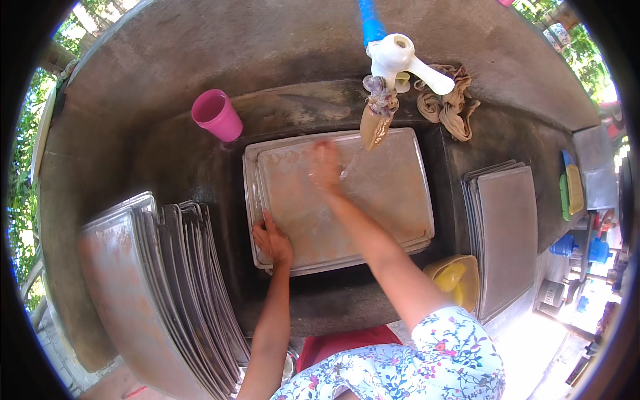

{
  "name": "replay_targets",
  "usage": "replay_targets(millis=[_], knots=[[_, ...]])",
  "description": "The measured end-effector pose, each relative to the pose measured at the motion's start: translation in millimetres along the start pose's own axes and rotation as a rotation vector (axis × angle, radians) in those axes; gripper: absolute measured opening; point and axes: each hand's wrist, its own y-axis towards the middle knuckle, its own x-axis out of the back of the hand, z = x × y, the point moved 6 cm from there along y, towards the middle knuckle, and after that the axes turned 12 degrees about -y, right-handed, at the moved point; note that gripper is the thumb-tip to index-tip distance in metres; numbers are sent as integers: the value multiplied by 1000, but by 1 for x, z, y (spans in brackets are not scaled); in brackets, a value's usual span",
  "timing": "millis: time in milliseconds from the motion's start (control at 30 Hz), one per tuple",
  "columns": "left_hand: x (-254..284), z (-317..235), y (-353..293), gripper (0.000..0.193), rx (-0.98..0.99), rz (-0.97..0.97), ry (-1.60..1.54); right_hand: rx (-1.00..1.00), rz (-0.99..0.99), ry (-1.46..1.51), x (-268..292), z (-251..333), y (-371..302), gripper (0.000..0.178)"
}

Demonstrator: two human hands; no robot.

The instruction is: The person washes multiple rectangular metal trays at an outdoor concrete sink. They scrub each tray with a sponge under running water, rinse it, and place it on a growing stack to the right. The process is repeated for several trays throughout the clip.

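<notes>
A stack of flat rectangular metal trays (373,193) lies in the dark concrete sink basin, its top tray wet and stained brownish. My left hand (273,241) grips the top tray's left rim, with one finger stretched along the surface. Smeared by motion, my right hand (325,167) is on the upper middle of that tray; whether it holds anything is hidden. Just right of it, water falls from a white tap (399,57) through a brownish bag or cloth (377,127) tied to the spout.
Many metal trays (113,247) stand on edge at left; more trays (508,233) lean at right. A pink cup (219,117) sits on the back left ledge. Beige cloth (453,107) lies behind the tap. Near my right arm is a tan tub (471,283) with something yellow inside.
</notes>
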Motion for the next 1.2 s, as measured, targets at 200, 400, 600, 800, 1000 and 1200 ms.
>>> replay_targets(millis=[200, 400, 600, 800, 1000, 1200], knots=[[4, 5, 3, 58, 10, 29, -42, 626, 133, -333, -3, 38, -98, 40], [1, 8, 1, 56, 42, 33, -68, 362, -131, -593, 44, 21, -18, 40], [5, 5, 1, 55, 46, 21, -61, 671, -8, -337, -45, 111, -66, 39], [6, 4, 1, 53, 72, 35, -93, 294, -21, -668, 26, 28, -84, 37], [5, 7, 1, 50, 79, 19, -109, 765, 104, -577, 11, 51, -94, 37], [7, 5, 1, 48, 70, 17, -111, 700, 10, -731, 24, 49, -110, 35]])
